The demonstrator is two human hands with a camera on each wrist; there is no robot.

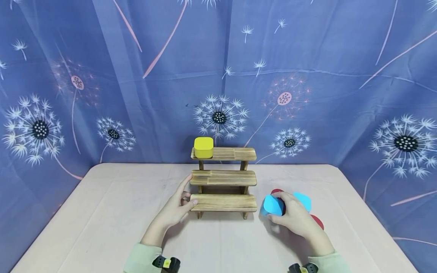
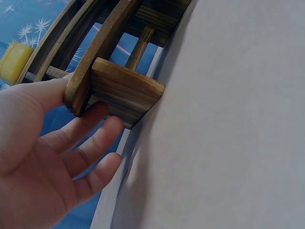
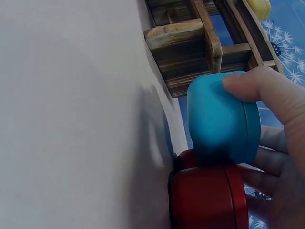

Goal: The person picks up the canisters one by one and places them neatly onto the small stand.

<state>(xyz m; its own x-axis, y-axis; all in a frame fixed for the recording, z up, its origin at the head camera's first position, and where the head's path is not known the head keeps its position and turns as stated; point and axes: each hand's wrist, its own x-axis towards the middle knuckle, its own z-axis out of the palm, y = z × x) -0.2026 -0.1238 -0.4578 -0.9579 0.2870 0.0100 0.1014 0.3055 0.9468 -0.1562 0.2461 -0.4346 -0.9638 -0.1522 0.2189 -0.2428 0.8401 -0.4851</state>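
Observation:
A small three-tier wooden stand (image 1: 223, 202) stands mid-table. My left hand (image 1: 175, 206) holds its left end, thumb on the lowest step and index finger reaching up to the middle step. In the left wrist view, other fingers (image 2: 102, 138) curve beside the stand's leg. To the right of the stand, my right hand (image 1: 296, 217) grips a blue rounded box (image 3: 219, 119) between thumb and fingers. Close below it in the right wrist view is a red lidded box (image 3: 202, 198). A yellow rounded box (image 1: 203, 148) sits at the left of the top step.
A second blue box (image 1: 303, 201) lies behind my right hand. Part of a red box (image 1: 318, 221) shows right of that hand, and another red top (image 1: 276, 191) shows behind the held box. A blue dandelion-print cloth (image 1: 170, 94) hangs behind the pale table (image 1: 102, 212).

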